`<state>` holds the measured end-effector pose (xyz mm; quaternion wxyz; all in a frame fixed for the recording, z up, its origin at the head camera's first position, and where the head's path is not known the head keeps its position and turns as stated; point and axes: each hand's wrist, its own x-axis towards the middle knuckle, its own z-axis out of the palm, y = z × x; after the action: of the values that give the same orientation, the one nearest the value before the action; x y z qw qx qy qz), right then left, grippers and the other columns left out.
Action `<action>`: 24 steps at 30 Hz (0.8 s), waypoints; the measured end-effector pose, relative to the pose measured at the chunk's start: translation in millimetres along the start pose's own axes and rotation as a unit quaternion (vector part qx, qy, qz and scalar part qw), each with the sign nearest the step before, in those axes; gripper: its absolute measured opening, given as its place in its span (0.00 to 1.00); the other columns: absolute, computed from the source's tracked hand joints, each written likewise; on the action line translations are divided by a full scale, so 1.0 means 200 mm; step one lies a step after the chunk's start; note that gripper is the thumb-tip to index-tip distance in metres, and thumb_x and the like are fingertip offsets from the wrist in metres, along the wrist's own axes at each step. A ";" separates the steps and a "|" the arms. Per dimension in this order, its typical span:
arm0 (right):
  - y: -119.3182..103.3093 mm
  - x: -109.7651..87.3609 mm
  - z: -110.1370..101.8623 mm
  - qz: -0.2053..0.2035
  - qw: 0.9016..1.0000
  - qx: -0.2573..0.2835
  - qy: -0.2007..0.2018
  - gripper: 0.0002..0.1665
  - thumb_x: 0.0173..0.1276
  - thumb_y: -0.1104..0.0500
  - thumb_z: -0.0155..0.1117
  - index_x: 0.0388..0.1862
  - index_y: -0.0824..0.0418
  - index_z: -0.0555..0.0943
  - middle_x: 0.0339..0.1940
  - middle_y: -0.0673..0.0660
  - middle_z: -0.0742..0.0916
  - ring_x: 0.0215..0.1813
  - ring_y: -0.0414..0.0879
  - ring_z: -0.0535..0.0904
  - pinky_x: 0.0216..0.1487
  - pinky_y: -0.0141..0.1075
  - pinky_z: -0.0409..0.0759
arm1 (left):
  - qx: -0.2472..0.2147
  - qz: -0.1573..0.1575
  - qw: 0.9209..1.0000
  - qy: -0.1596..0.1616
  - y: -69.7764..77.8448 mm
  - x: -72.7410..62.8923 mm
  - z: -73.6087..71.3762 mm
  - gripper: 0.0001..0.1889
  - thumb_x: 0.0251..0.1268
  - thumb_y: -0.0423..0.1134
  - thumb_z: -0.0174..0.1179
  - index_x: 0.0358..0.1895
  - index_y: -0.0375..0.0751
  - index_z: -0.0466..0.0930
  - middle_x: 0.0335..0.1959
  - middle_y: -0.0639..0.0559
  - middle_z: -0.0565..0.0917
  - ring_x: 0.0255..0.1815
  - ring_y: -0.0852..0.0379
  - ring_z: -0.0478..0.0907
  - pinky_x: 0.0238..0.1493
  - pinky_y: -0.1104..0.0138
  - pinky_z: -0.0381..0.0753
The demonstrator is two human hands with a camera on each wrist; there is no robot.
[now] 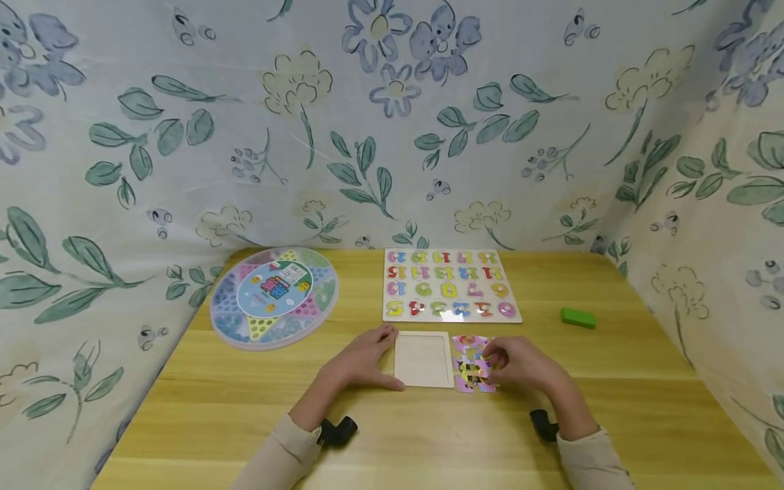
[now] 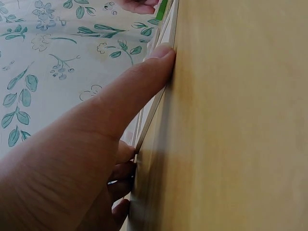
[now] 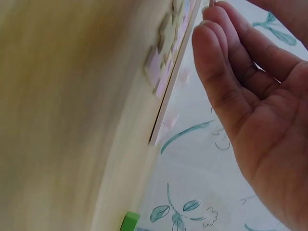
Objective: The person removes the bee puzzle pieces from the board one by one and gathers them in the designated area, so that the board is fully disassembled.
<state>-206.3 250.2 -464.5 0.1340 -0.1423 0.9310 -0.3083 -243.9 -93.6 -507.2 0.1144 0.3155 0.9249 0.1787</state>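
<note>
A shallow wooden puzzle tray point(image 1: 422, 359) with a bare inside lies flat on the table. My left hand point(image 1: 366, 361) rests against its left side, the straight thumb at the near corner and the fingers at the far corner. Beside the tray's right edge lies a pink picture jigsaw point(image 1: 465, 371) with knobbed pieces. Over its right part is my right hand point(image 1: 520, 364), fingers bent and tips together. In the right wrist view, a sliver of a puzzle piece point(image 3: 212, 3) shows pinched between the fingertips, mostly cut off by the frame.
A number board point(image 1: 450, 286) lies behind the tray. To the left is a round star-patterned game board point(image 1: 275, 298). A green block point(image 1: 578, 318) lies at the right. Floral cloth point(image 1: 392, 136) hangs behind the wooden table point(image 1: 429, 435).
</note>
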 end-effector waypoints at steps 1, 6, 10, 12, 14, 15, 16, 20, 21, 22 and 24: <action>0.01 0.00 -0.01 0.006 1.000 0.005 0.001 0.18 0.51 0.63 0.77 0.41 0.63 0.82 0.32 0.52 0.82 0.36 0.43 0.75 0.35 0.30 0.77 | -0.002 0.000 1.000 -0.001 0.00 0.00 0.00 0.61 0.45 0.75 0.63 0.78 0.43 0.49 0.80 0.47 0.50 0.80 0.47 0.50 0.77 0.54 0.57; 0.04 -0.03 -0.06 0.031 0.999 0.022 -0.002 0.19 0.52 0.61 0.77 0.42 0.63 0.82 0.33 0.53 0.82 0.37 0.45 0.75 0.36 0.31 0.77 | -0.004 -0.001 1.000 -0.002 0.00 0.01 0.00 0.61 0.45 0.75 0.63 0.78 0.44 0.49 0.80 0.47 0.50 0.80 0.47 0.50 0.77 0.53 0.57; 0.08 -0.05 -0.09 0.039 0.998 0.034 -0.019 0.19 0.52 0.62 0.77 0.42 0.64 0.82 0.33 0.53 0.82 0.36 0.45 0.75 0.35 0.31 0.78 | -0.003 -0.005 1.000 -0.004 -0.01 0.01 0.01 0.62 0.44 0.76 0.62 0.78 0.44 0.48 0.80 0.48 0.49 0.80 0.47 0.50 0.77 0.53 0.57; 0.10 -0.06 -0.10 0.037 0.998 0.041 -0.029 0.18 0.52 0.62 0.77 0.42 0.65 0.83 0.32 0.54 0.83 0.36 0.45 0.76 0.35 0.31 0.79 | -0.006 -0.005 1.000 -0.005 -0.01 0.01 0.01 0.62 0.44 0.76 0.62 0.78 0.45 0.48 0.81 0.48 0.49 0.80 0.47 0.49 0.77 0.53 0.57; 0.11 -0.07 -0.11 0.031 0.998 0.044 -0.038 0.19 0.52 0.63 0.77 0.42 0.66 0.83 0.33 0.54 0.83 0.37 0.45 0.76 0.35 0.31 0.79 | -0.010 -0.004 1.000 -0.005 -0.01 0.01 0.01 0.62 0.44 0.76 0.62 0.78 0.45 0.48 0.81 0.48 0.49 0.80 0.47 0.49 0.77 0.53 0.57; 0.12 -0.07 -0.11 0.028 0.998 0.045 -0.040 0.19 0.51 0.63 0.76 0.42 0.66 0.82 0.33 0.54 0.83 0.37 0.46 0.76 0.35 0.31 0.79 | -0.011 -0.004 1.000 -0.004 -0.01 0.01 0.01 0.62 0.44 0.76 0.62 0.78 0.44 0.48 0.80 0.48 0.49 0.80 0.47 0.49 0.77 0.53 0.57; 0.13 -0.07 -0.12 0.026 0.998 0.045 -0.042 0.19 0.51 0.63 0.76 0.42 0.66 0.83 0.34 0.54 0.83 0.37 0.46 0.76 0.35 0.31 0.79 | -0.012 -0.003 1.000 -0.003 -0.01 0.01 0.01 0.62 0.44 0.76 0.63 0.78 0.44 0.48 0.80 0.48 0.49 0.80 0.47 0.49 0.77 0.54 0.57; 0.15 -0.08 -0.13 0.036 0.997 0.049 -0.046 0.18 0.51 0.64 0.76 0.41 0.66 0.83 0.34 0.55 0.83 0.37 0.46 0.76 0.35 0.32 0.79 | -0.008 -0.003 1.000 -0.002 -0.01 0.01 0.01 0.62 0.45 0.75 0.63 0.78 0.44 0.49 0.80 0.48 0.50 0.80 0.48 0.50 0.77 0.53 0.57; 0.15 -0.09 -0.13 0.041 0.997 0.050 -0.047 0.18 0.50 0.65 0.76 0.41 0.65 0.83 0.33 0.55 0.83 0.36 0.46 0.76 0.35 0.32 0.78 | -0.009 -0.003 1.000 -0.003 -0.01 0.01 0.01 0.62 0.45 0.75 0.63 0.78 0.44 0.49 0.80 0.48 0.50 0.80 0.48 0.50 0.77 0.53 0.57; 0.15 -0.09 -0.13 0.047 0.996 0.050 -0.048 0.17 0.50 0.65 0.76 0.40 0.65 0.83 0.33 0.55 0.83 0.36 0.46 0.76 0.35 0.33 0.78 | -0.009 -0.003 1.000 -0.004 -0.01 0.01 0.01 0.62 0.45 0.75 0.63 0.78 0.44 0.49 0.80 0.48 0.50 0.80 0.48 0.50 0.77 0.53 0.57; 0.15 -0.09 -0.14 0.061 0.995 0.052 -0.050 0.17 0.50 0.66 0.77 0.40 0.64 0.83 0.33 0.55 0.83 0.36 0.46 0.75 0.36 0.34 0.78 | -0.009 -0.003 1.000 -0.005 -0.01 0.01 0.01 0.62 0.45 0.75 0.63 0.78 0.43 0.49 0.80 0.48 0.50 0.80 0.48 0.50 0.77 0.53 0.57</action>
<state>-204.3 294.7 -459.5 0.2066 -0.0931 0.9127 -0.3401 -245.4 -93.0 -509.4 0.1227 0.3123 0.9236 0.1853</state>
